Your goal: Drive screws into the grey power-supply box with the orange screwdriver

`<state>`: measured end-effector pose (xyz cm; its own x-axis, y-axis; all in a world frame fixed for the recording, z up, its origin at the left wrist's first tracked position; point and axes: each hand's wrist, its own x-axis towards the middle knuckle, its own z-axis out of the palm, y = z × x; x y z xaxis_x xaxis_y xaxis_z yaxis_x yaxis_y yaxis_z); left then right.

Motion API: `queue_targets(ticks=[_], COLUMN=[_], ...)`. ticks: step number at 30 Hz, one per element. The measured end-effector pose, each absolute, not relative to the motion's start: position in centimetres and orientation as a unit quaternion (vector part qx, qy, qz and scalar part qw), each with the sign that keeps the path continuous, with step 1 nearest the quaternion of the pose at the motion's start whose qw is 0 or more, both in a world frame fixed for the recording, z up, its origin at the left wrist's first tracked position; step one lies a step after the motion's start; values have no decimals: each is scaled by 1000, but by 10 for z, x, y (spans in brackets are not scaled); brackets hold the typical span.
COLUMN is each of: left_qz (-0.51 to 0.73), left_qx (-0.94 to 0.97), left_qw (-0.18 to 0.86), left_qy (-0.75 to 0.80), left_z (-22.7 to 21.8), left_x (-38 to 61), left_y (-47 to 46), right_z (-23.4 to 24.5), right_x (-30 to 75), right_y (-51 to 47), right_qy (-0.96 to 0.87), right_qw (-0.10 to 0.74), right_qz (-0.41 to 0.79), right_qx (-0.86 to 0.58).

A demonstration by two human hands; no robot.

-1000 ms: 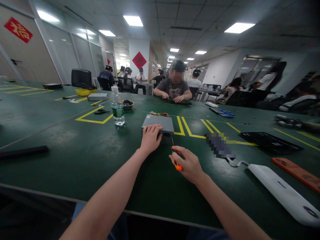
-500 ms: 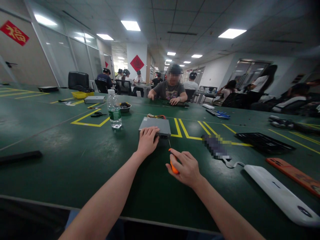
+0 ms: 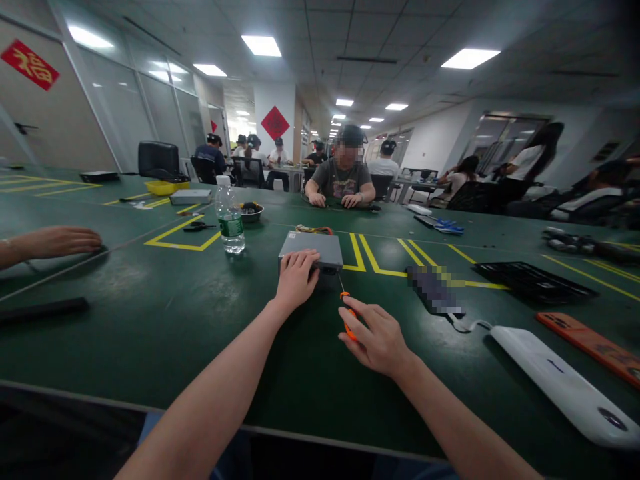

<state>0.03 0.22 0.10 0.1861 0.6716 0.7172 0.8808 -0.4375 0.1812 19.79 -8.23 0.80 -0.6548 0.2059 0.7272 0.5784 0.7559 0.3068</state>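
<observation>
A grey metal computer power supply (image 3: pixel 316 248) sits on the green table, with coloured wires (image 3: pixel 315 230) at its far edge. My left hand (image 3: pixel 299 277) grips its near left part, fingers over the top and thumb against the front side. In my right hand (image 3: pixel 376 333) is an orange-handled screwdriver (image 3: pixel 352 325), held between thumb and fingers. Its thin shaft points up to the front right corner of the power supply; whether the tip sits in a screw is too small to tell.
Left of the power supply stands a water bottle (image 3: pixel 231 223), with a metal bowl (image 3: pixel 251 212) behind. To the right are a blurred-out phone (image 3: pixel 433 291), a white power bank (image 3: pixel 560 383), an orange phone (image 3: pixel 590 343) and a black panel (image 3: pixel 533 280). Another person's hand (image 3: pixel 60 241) rests at left.
Another person's hand has come in at the left. My right hand has shifted slightly on the screwdriver, its fingers loosened around the handle. My left hand and the power supply stay in place.
</observation>
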Motion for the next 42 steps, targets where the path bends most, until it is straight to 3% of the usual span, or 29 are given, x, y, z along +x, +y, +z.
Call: queue_targets(ticks=[14,23,30,42], left_qz=[-383,-380,-382,-380], left_qx=[-758,-758,-757,-758], left_qw=[132,135,134,138], left_qy=[-511,-513,-514,-512], left_z=[2,2,2,1], left_x=[2,2,2,2], left_y=[1,1,1,2], right_z=[5,-1,5,1], right_x=[193,193,194,193], right_y=[-86,-80,-85,-81], right_qy=[-900,-872,-900,-873], right_qw=[315,392,319,390], right_qz=[-191,-184,-191,-169], right_qx=[-232,-229,-226,-238])
